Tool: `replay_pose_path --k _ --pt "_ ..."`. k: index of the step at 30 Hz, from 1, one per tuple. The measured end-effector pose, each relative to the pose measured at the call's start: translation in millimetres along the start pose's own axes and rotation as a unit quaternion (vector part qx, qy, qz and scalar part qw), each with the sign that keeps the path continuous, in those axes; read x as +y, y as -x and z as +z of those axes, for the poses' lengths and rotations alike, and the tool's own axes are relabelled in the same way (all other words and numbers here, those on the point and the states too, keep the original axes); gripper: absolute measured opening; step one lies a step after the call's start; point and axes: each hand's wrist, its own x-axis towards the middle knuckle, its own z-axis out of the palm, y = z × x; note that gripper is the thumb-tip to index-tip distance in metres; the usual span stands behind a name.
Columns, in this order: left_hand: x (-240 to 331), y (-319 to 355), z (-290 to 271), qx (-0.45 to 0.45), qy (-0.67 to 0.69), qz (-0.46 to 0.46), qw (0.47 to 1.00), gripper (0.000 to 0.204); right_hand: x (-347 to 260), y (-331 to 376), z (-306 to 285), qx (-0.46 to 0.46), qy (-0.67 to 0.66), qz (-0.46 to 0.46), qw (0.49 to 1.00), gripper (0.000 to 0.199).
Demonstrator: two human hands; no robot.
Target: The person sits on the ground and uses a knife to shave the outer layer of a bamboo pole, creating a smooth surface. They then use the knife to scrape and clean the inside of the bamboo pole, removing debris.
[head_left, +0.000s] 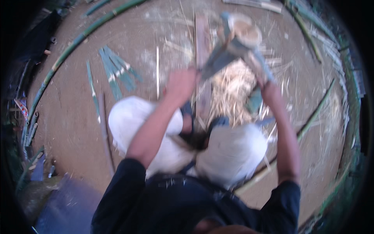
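We're squatting on the dirt floor point(78, 117), knees up in pale trousers. Left hand point(181, 84) is closed around the near end of a blade-like tool, likely a big knife point(218, 62); the frame is motion-blurred, so the exact grip is hard to read. Right hand point(269, 87) looks clamped on the lower end of a bamboo piece point(255, 62), which leans up and away to a round cut end point(246, 33) at the top. Knife and bamboo meet up high, over a pile of pale shavings point(230, 89) and a wooden plank point(202, 43) lying on the ground in front of us.

Risks as we judge them:
- Blade sits close to the right hand's line on the bamboo. A slip along the grain carries the edge toward those fingers.
- The bamboo seems held up in the hands, with no visible rest on the plank. If it twists, the cut wanders.
- Knees and feet sit just under the work. A blade breaking through lands between them.
- Shavings underfoot are loose, so footing can shift mid-stroke.
- Split green strips point(117, 70) and long bamboo poles point(70, 46) lie off to the left, well apart, so no snag there.
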Motion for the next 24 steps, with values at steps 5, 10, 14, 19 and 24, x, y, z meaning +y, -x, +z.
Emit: replay_pose_path --k 5,10,14,19,24 --pt "-3.8 20.1 27.7 -0.038 0.051 -0.099 0.993 0.042 -15.3 13.1 31.9 0.026 -0.128 0.11 0.985 0.071" --pt "-14.0 3.7 20.2 -0.066 0.044 -0.109 0.991 0.043 -45.4 -7.0 -18.9 0.132 -0.264 0.104 0.95 0.069" --pt "2.5 5.5 20.3 -0.087 0.022 -0.109 0.99 0.044 -49.5 -3.3 -28.6 0.258 -0.38 0.072 0.885 0.067" --pt "-20.2 47.6 89.7 -0.114 0.035 -0.102 0.988 0.039 1.2 -4.7 144.3 0.012 -0.068 0.0 0.998 0.066" --pt "-36.4 29.8 86.0 -0.143 0.094 -0.137 0.976 0.041 -2.4 -25.0 139.8 -0.026 -0.103 -0.003 0.994 0.069"
